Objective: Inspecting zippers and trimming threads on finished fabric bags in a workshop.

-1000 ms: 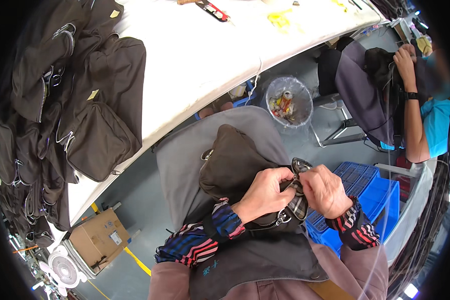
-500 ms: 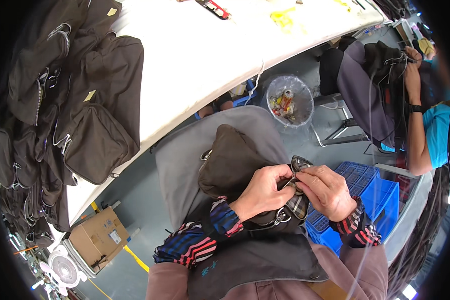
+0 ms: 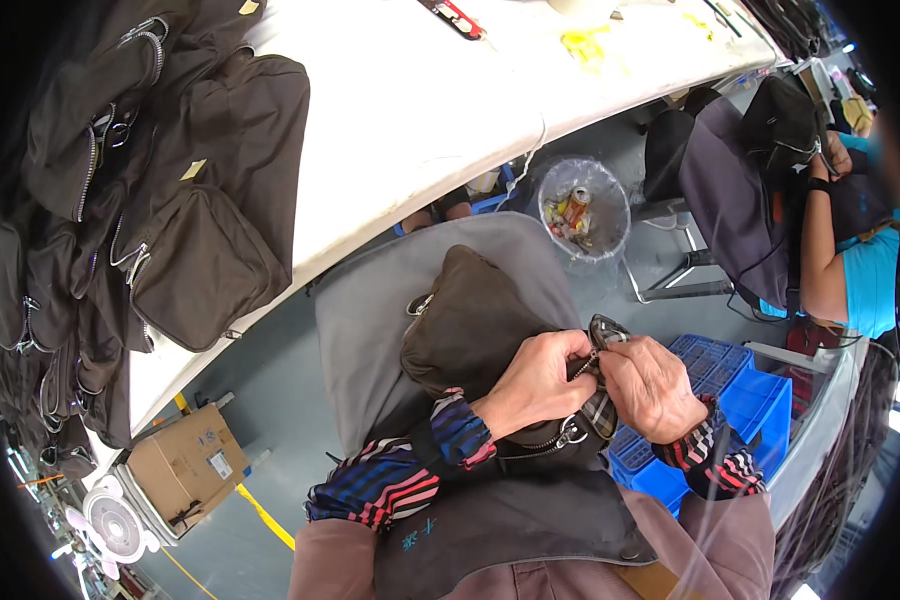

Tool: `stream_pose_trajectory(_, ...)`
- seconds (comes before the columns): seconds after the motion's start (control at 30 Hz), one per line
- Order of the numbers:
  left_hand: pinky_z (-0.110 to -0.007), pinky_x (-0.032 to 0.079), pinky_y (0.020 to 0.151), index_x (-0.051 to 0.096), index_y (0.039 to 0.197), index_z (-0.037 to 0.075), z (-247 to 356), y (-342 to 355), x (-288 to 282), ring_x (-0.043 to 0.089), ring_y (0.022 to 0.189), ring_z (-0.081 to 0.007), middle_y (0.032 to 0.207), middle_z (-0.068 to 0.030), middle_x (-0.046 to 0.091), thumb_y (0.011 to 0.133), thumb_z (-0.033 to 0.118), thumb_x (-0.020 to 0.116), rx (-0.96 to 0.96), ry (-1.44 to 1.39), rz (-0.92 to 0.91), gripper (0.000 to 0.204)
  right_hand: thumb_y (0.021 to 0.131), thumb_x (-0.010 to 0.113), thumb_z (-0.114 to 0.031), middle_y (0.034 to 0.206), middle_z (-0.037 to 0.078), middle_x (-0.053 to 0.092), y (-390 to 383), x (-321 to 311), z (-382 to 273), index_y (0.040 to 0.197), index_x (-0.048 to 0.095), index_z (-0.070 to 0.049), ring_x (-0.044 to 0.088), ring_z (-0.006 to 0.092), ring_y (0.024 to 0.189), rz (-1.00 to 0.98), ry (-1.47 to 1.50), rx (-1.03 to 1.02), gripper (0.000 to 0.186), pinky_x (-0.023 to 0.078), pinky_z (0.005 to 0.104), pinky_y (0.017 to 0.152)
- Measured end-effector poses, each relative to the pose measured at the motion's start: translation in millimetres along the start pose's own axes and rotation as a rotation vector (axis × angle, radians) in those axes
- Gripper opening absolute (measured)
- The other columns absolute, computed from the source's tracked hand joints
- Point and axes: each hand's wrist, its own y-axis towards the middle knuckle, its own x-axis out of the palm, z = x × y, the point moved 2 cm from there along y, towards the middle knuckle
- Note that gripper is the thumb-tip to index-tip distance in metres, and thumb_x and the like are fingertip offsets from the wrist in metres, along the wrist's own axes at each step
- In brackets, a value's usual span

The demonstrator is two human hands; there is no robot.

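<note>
A dark brown fabric bag (image 3: 470,320) rests on a grey padded surface in front of me, partly over my lap. Its plaid lining (image 3: 600,410) shows at the opened side. My left hand (image 3: 538,382) pinches the bag's zippered edge between thumb and fingers. Close beside it, my right hand (image 3: 654,390) is closed on the end of the same edge, where a small plaid-lined flap (image 3: 606,328) sticks up. The fingers hide exactly what is pinched. A metal zipper with a ring pull (image 3: 570,432) hangs open below my left hand.
Several similar brown bags (image 3: 205,265) are heaped on the white table (image 3: 410,130) at left. Beyond the grey surface stands a lined waste bin (image 3: 584,210). Blue crates (image 3: 750,390) are at right, a cardboard box (image 3: 185,465) and fan at lower left. A co-worker (image 3: 865,275) handles another bag.
The whole view has shifted slightly. Both my hands keep their pinch at the zipper edge, with little movement. The co-worker's hands have moved lower on their bag.
</note>
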Motion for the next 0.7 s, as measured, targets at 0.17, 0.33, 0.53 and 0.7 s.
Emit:
stream_pose_trajectory(0.17, -0.023, 0.043, 0.064, 0.056, 0.084, -0.005, 0, 1, 0, 0.051, 0.073, -0.0042, 0.076, -0.0013, 0.059, 0.072, -0.003, 0.054, -0.033, -0.099, -0.007, 0.012, 0.077, 0.057, 0.003, 0.078, 0.007, 0.057, 0, 6, 17, 0.083, 0.053, -0.001, 0.058, 0.0198, 0.067, 0.040, 0.249, 0.265, 0.008, 0.050, 0.0304, 0.061)
stream_pose_trajectory(0.33, -0.020, 0.041, 0.062, 0.058, 0.091, -0.003, -4, 3, -1, 0.049, 0.071, -0.0028, 0.078, 0.0034, 0.057, 0.075, -0.004, 0.054, -0.127, -0.384, -0.095, 0.016, 0.089, 0.055, -0.009, 0.080, 0.002, 0.061, -9, 13, 50, 0.088, 0.058, 0.000, 0.055, 0.0067, 0.069, 0.164, 1.104, 0.901, 0.010, 0.046, 0.0205, 0.066)
stream_pose_trajectory(0.53, -0.019, 0.040, 0.067, 0.058, 0.099, -0.002, -13, 5, -4, 0.048, 0.078, -0.0022, 0.086, 0.0040, 0.056, 0.077, -0.005, 0.056, -0.106, -0.406, -0.091, 0.022, 0.089, 0.056, -0.011, 0.081, 0.003, 0.062, 28, 2, 98, 0.090, 0.059, 0.002, 0.054, 0.0065, 0.070, 0.311, 0.987, 0.790, 0.013, 0.045, 0.0202, 0.065)
stream_pose_trajectory(0.7, -0.021, 0.043, 0.074, 0.055, 0.103, -0.003, -14, 4, -8, 0.052, 0.086, -0.0039, 0.094, 0.0005, 0.058, 0.078, -0.005, 0.056, -0.102, -0.386, -0.100, 0.025, 0.083, 0.058, -0.007, 0.073, 0.005, 0.060, 95, -18, 161, 0.085, 0.061, -0.002, 0.054, 0.0087, 0.059, 0.570, 0.272, 0.498, 0.006, 0.043, 0.0222, 0.054)
